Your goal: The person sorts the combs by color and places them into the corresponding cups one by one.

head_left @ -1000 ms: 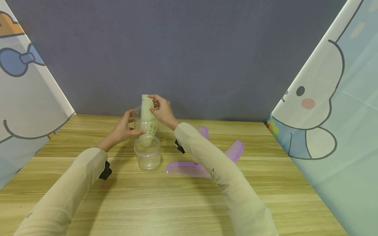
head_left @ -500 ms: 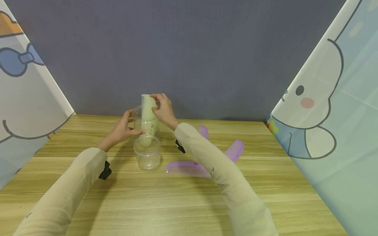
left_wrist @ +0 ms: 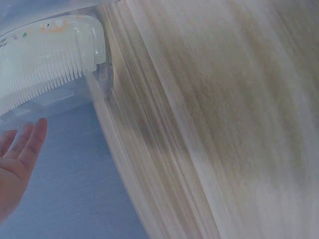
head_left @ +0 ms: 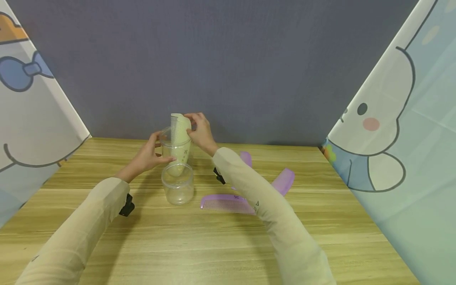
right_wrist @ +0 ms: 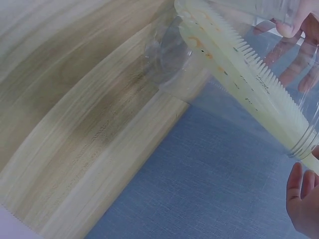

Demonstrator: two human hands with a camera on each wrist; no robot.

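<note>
My left hand (head_left: 147, 155) holds a tall clear plastic jar (head_left: 165, 152), thumb in front and fingers round its left side. Inside the jar stands a pale green comb (head_left: 182, 130), its upper end sticking out above the rim, teeth facing left. A second pale green comb lies close against it, as the right wrist view shows with the pair of combs (right_wrist: 239, 69). My right hand (head_left: 201, 132) pinches the comb's upper right edge between thumb and fingers. A shorter clear jar (head_left: 179, 194) stands just in front and hides the tall jar's lower part.
To the right on the wooden table (head_left: 185, 245) lie a purple comb (head_left: 221, 202), a second purple comb (head_left: 284, 181) and another purple piece (head_left: 246, 157), partly hidden by my right sleeve. A dark grey panel (head_left: 228, 71) rises behind the table.
My right hand has shifted slightly right, and the comb's upper part has moved right with it. The left hand and both jars stay in place.
</note>
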